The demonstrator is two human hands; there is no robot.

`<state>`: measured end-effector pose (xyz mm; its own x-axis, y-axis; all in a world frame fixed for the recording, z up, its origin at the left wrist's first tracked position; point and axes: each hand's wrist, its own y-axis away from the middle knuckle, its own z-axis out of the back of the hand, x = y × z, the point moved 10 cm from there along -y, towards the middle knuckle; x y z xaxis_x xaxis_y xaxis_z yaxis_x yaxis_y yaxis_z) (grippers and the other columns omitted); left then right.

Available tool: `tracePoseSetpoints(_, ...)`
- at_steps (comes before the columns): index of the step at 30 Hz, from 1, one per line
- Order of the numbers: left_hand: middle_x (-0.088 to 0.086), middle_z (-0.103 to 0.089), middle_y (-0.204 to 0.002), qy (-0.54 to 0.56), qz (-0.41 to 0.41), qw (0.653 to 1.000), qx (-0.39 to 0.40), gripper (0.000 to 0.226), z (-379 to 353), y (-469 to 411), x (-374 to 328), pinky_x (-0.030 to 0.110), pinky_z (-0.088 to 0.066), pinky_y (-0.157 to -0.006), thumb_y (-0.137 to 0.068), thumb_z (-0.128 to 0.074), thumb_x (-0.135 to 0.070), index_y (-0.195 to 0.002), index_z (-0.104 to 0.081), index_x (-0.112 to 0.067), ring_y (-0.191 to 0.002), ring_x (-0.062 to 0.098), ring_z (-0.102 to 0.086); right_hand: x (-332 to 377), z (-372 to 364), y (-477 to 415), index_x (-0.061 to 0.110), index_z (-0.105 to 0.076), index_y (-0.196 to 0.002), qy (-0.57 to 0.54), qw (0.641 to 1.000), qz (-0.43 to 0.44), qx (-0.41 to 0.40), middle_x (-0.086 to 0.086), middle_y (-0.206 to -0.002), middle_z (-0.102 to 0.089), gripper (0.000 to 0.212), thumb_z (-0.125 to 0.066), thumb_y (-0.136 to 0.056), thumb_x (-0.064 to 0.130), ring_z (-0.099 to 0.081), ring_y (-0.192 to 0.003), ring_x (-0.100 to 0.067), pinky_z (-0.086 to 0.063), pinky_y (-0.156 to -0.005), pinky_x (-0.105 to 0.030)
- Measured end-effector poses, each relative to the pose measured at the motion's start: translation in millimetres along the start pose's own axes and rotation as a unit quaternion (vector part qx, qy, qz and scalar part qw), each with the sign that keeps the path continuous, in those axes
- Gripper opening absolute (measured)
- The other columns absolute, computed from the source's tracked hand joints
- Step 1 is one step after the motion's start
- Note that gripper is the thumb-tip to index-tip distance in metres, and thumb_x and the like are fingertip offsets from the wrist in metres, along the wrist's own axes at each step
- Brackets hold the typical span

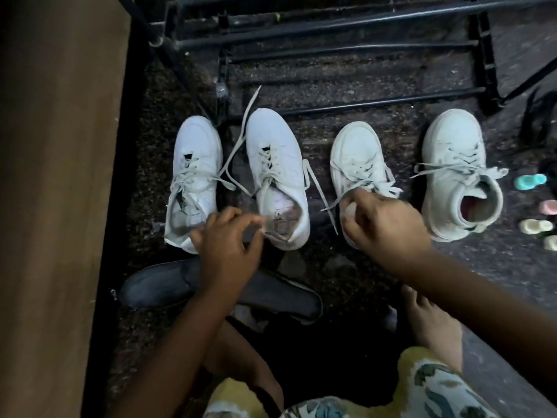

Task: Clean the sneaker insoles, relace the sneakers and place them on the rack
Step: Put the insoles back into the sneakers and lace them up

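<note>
Four white sneakers stand in a row on dark carpet in front of a black metal rack (331, 46). From the left they are the first sneaker (194, 173), the second sneaker (275, 164) with long loose laces, the third sneaker (357, 155) and the fourth sneaker (455, 164). My left hand (229, 248) hovers at the second sneaker's heel, fingers curled and apart, with nothing seen in them. My right hand (385, 227) covers the third sneaker's heel and pinches a lace end (331, 205). Two dark insoles (156, 285) (283, 294) lie on the carpet under my left forearm.
A brown wooden panel (60, 176) walls off the left side. Small pastel objects (530, 181) lie at the right edge beside the fourth sneaker. My bare foot (431, 324) and patterned clothing (422, 393) fill the lower right. A pale cloth (250, 316) lies by the insoles.
</note>
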<state>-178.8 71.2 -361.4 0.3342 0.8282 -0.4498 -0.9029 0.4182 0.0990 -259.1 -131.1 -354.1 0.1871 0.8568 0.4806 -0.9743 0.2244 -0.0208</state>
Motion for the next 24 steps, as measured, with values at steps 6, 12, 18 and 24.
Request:
tracePoseSetpoints(6,0.004,-0.062,-0.088,0.137,0.046,0.989,0.0,0.019,-22.3,-20.3,30.6,0.024,-0.048,-0.07,-0.077,-0.056,-0.024,-0.088,-0.069,-0.015,-0.076,0.015,-0.061,25.1,-50.4,-26.4,0.017,-0.06,-0.096,-0.092,0.991,0.07,0.074,-0.001,-0.088,-0.059,0.019,-0.05,-0.083,0.027,-0.06,-0.076,-0.026,-0.049,-0.058,-0.035)
tracePoseSetpoints(12,0.006,-0.053,-0.09,0.087,0.005,0.995,0.058,0.039,-60.4,-16.4,34.0,0.04,-0.051,-0.073,-0.083,-0.044,-0.038,-0.105,-0.07,-0.02,-0.082,0.026,-0.058,51.4,-104.3,-6.1,0.012,-0.061,-0.115,0.021,0.968,0.186,0.166,-0.01,-0.116,-0.059,0.047,-0.039,-0.078,0.031,-0.061,-0.093,-0.033,-0.056,-0.065,-0.041)
tracePoseSetpoints(18,0.009,-0.062,-0.105,0.106,-0.016,0.99,0.093,0.043,-79.2,-5.0,39.8,0.046,-0.049,-0.08,-0.092,-0.034,-0.037,-0.118,-0.063,-0.018,-0.097,0.03,-0.06,98.4,-119.7,67.1,0.019,-0.054,-0.109,0.036,0.931,0.347,0.109,-0.006,-0.109,-0.057,0.036,-0.061,-0.079,0.036,-0.054,-0.083,-0.024,-0.042,-0.064,-0.032)
tracePoseSetpoints(24,0.006,-0.065,-0.107,0.132,-0.018,0.988,0.076,0.042,-75.5,-6.7,39.0,0.043,-0.05,-0.081,-0.091,-0.037,-0.036,-0.116,-0.064,-0.018,-0.098,0.025,-0.062,64.2,-205.0,114.0,0.036,-0.069,-0.101,0.195,0.883,0.273,0.329,-0.008,-0.125,-0.061,0.045,-0.068,-0.058,0.048,-0.046,-0.097,-0.034,-0.052,-0.072,-0.034)
